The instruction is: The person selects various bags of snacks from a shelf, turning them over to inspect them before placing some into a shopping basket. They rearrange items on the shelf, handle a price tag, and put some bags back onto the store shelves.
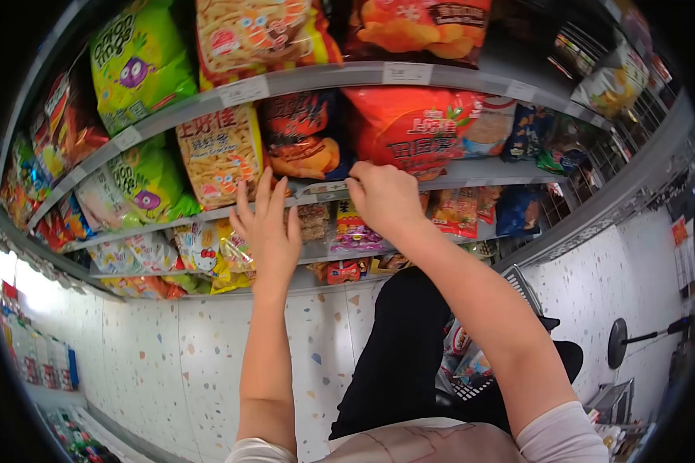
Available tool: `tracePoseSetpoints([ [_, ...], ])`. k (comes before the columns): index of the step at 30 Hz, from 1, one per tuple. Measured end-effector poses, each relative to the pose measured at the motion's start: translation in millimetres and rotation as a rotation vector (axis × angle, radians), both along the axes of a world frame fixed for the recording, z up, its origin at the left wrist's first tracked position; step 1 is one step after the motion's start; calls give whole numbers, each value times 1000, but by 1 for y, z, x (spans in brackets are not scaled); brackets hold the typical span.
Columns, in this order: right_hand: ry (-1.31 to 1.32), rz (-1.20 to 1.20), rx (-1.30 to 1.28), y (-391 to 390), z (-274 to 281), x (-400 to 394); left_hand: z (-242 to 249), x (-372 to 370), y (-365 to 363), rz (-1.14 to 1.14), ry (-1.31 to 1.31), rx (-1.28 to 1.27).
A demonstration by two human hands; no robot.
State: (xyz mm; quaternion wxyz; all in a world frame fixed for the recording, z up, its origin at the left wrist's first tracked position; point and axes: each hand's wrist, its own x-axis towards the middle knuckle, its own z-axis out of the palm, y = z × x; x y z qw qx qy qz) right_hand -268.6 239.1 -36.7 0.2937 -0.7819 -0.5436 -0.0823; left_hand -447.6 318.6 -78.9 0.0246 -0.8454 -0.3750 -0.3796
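Note:
My left hand [269, 224] is open, its fingers spread over the shelf edge. Its fingertips reach the lower left of a dark snack bag [305, 139] with orange chips printed on it, next to a yellow prawn cracker bag [220, 158]. At the dark bag's lower right corner, my right hand [386, 202] is closed, with thumb and index finger pinching that corner. A big red snack bag [413, 131] sits just behind my right hand. My curled fingers partly hide the grip.
A shelf rail with a price tag [407, 73] runs above. Green onion ring bags [143, 65] stand at left, and smaller packets [455, 212] fill the lower shelves. A basket [471, 386] holding packages is beside my legs on the speckled floor [201, 355].

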Motion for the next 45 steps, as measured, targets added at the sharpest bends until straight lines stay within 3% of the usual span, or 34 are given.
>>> tracePoseSetpoints([
  [9, -110, 46, 15, 15, -13, -3, -5, -2, 7, -13, 22, 49],
  [11, -56, 50, 55, 11, -10, -3, -1, -4, 5, -28, 40, 73],
  [13, 194, 63, 99, 5, 2, -5, -2, -5, 5, -12, 53, 75],
  [20, 227, 10, -198, 17, 23, -14, 0, -5, 3, -12, 54, 31],
  [27, 102, -18, -308, 37, 33, -14, 0, -8, 5, -28, 60, 42],
  [31, 91, -15, -271, 35, 30, -14, 7, -9, 1, -17, 63, 3],
  [37, 224, 15, 18, 27, 26, -11, 7, -12, 7, -34, 57, 40],
  [45, 377, 232, -52, 9, 52, 0, 13, -13, 4, -16, 44, -10],
])
